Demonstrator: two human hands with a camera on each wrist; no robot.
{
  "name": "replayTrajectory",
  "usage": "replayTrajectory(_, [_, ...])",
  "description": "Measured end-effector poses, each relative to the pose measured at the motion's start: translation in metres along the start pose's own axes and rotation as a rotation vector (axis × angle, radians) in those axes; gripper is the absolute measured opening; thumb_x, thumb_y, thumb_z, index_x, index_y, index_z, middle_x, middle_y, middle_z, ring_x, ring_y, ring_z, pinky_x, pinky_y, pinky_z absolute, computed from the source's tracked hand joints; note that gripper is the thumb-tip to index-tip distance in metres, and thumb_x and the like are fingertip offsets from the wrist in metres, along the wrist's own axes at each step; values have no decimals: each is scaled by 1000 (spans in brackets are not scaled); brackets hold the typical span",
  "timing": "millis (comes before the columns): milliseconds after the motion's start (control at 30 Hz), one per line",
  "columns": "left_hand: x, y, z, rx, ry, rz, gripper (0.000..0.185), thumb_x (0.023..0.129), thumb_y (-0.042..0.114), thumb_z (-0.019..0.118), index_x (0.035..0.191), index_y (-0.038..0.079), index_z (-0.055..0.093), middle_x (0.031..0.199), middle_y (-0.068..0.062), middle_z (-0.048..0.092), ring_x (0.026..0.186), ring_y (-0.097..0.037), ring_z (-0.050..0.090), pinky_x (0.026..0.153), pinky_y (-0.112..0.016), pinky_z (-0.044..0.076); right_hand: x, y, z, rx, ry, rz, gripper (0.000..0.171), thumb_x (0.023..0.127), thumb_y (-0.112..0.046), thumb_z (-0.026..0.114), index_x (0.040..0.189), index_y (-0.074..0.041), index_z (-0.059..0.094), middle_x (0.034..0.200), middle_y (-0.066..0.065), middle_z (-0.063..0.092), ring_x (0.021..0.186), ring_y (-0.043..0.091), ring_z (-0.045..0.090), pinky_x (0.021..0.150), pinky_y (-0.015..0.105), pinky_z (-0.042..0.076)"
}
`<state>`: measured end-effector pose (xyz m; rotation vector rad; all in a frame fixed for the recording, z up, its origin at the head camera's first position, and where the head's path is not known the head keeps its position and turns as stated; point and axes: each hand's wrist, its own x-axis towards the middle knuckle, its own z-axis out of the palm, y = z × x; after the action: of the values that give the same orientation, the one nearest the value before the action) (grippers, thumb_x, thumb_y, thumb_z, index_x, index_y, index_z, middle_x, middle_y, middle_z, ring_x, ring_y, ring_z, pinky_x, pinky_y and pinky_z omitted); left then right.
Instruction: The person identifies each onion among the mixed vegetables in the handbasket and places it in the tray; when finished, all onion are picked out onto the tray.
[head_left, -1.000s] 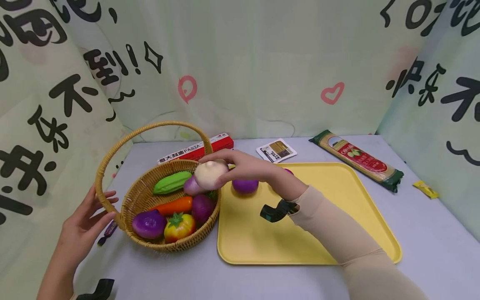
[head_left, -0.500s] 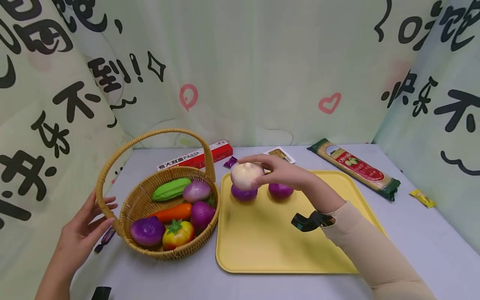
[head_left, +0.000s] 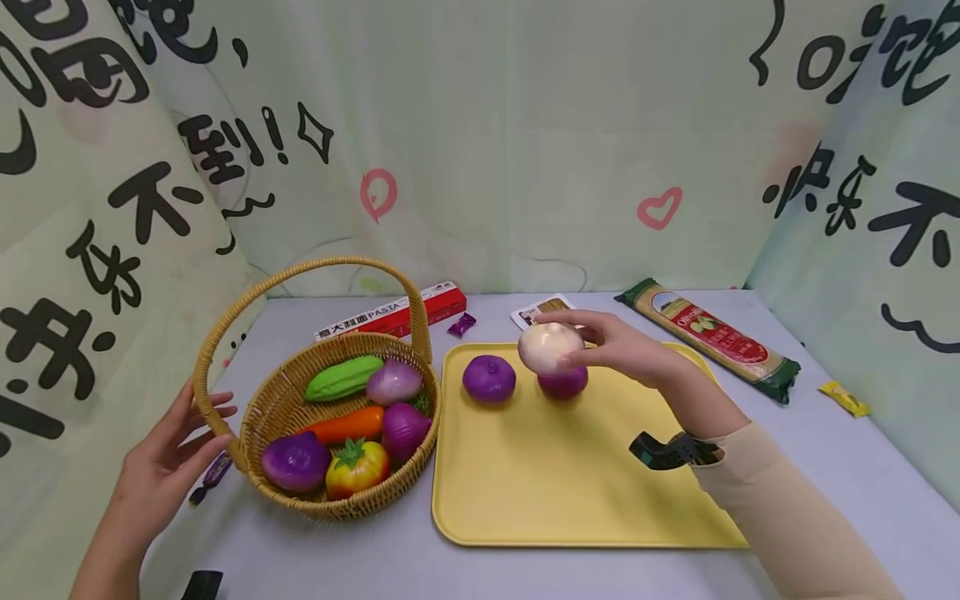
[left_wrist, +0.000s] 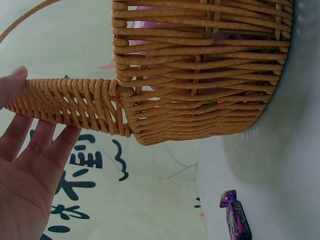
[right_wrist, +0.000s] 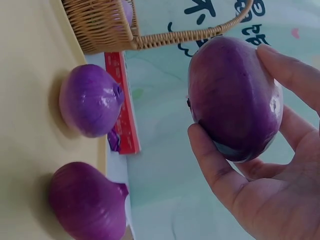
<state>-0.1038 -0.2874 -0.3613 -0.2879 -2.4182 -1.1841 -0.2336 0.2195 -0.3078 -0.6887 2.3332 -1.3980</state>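
My left hand holds the base of the wicker basket's handle, thumb on one side and fingers on the other. In the basket lie a carrot, a green ridged vegetable, a red-yellow tomato and several purple vegetables. My right hand grips a round vegetable, cream-white on top in the head view; its side looks purple in the right wrist view. It is held over the yellow tray, overlapping a purple onion. Another purple round vegetable sits left of that onion.
Behind the basket lies a red pasta box, with a purple-wrapped candy beside it. A small printed packet and a spaghetti bag lie at the back. A yellow-wrapped candy is far right, a dark-wrapped one left of the basket.
My right hand has carried the round vegetable rightward from above the basket to over the tray's back part. My left hand stays on the handle.
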Motion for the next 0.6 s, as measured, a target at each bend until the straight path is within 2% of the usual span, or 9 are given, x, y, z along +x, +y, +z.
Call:
replayTrajectory(133, [0, 0, 0, 3, -3, -7, 85, 83, -8, 63, 150, 23, 22, 120, 34, 50, 107, 17, 51, 79, 1, 43, -7, 7, -6, -5, 24, 24, 56, 86, -20, 68, 138, -20, 47, 144, 10, 40, 118, 30, 50, 90, 33, 49])
replayTrajectory(367, [1, 0, -1, -10, -7, 9, 86, 82, -11, 63, 151, 21, 22, 121, 32, 51, 107, 17, 52, 79, 1, 43, -17, 14, -15, -21, 67, 41, 56, 87, -21, 67, 139, -21, 46, 141, 9, 40, 118, 29, 49, 89, 35, 49])
replayTrajectory(600, [0, 1, 0, 0, -15, -7, 85, 83, -8, 63, 151, 23, 21, 120, 35, 49, 106, 18, 51, 78, 1, 44, -27, 15, -20, -8, 80, 51, 55, 88, -19, 65, 139, -19, 45, 141, 10, 38, 116, 28, 48, 91, 36, 47])
